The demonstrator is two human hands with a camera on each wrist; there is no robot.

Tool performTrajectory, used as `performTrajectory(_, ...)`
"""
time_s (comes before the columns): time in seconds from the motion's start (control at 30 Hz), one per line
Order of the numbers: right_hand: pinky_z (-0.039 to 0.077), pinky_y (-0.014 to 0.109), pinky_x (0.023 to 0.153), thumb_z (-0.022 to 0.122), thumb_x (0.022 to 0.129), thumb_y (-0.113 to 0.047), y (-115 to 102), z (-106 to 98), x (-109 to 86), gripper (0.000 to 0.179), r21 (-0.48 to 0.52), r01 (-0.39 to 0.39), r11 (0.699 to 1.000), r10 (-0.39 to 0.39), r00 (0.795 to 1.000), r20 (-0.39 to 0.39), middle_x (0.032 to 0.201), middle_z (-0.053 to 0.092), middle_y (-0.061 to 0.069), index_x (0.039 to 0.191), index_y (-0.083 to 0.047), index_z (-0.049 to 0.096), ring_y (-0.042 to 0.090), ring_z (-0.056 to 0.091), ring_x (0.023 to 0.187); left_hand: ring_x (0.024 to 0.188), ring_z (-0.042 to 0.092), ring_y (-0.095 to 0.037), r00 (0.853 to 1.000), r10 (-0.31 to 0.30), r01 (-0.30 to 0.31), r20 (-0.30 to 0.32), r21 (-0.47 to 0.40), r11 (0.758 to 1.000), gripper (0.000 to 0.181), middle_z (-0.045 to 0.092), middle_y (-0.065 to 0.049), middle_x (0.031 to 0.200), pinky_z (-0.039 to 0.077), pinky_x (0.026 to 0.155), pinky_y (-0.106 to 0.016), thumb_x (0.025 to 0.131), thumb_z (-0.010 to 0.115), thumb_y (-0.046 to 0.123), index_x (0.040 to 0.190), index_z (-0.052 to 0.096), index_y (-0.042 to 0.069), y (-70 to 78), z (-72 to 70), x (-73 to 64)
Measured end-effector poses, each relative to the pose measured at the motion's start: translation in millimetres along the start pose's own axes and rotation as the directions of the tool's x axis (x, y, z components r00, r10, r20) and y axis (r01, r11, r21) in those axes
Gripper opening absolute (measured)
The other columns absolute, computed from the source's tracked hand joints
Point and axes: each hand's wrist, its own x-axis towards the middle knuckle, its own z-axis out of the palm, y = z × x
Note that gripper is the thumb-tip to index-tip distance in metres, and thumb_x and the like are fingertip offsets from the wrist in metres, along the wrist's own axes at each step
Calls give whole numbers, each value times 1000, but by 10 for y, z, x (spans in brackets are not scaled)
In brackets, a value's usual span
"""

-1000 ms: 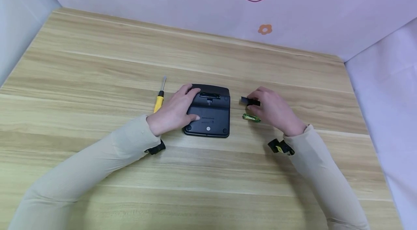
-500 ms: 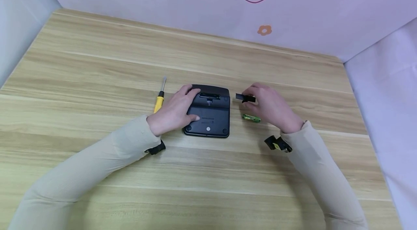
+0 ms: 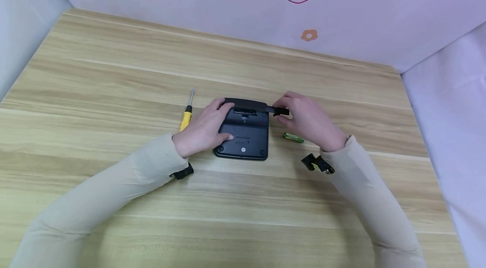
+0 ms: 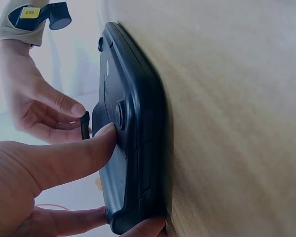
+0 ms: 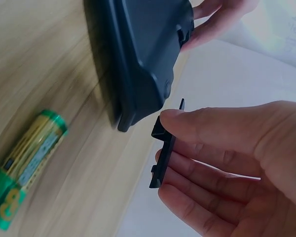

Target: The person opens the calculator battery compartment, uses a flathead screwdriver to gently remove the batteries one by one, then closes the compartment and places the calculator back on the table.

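A black calculator [image 3: 248, 133] lies face down, its battery compartment [image 3: 244, 112] uncovered with something dark inside. My left hand [image 3: 200, 132] holds the calculator's left side, the thumb on its back and the fingers at the far-left corner. Just off the far-right edge, my right hand [image 3: 309, 121] pinches a small black battery cover [image 5: 164, 158] between thumb and fingers. In the head view the cover's left end overlaps the calculator's edge; the right wrist view shows the two apart. A green and gold battery [image 5: 27, 168] lies on the table below the right hand.
A screwdriver [image 3: 185, 119] with a yellow handle lies left of the calculator, partly behind the left hand, its tip toward the back wall. A white printed sheet [image 3: 258, 10] rises at the table's [image 3: 228, 226] far edge.
My right hand has moved left and a little away from me, bringing the battery cover from beside the battery to the calculator's right edge. The left hand has stayed in place.
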Motion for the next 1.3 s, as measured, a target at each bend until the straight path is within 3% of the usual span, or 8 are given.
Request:
performTrajectory(1.0, 52, 37, 88, 69, 88, -16, -440, 68, 281, 30, 12, 81, 997, -81, 996, 47, 110, 65, 11, 115, -2, 67, 22, 63, 97, 136, 35, -38, 1000, 6, -6, 11, 4, 1000, 75, 25, -26, 151, 33, 111, -46, 84, 74, 16, 145, 33, -2, 12, -11, 6)
performTrajectory(1.3, 53, 35, 87, 69, 88, -15, -467, 140, 329, 29, 9, 122, 992, -122, 992, 24, 109, 64, 12, 113, -1, 68, 22, 63, 96, 135, 36, -37, 1000, 10, -10, 11, 14, 1000, 76, 27, -25, 151, 33, 111, -46, 85, 73, 17, 145, 33, -3, 20, -17, 7)
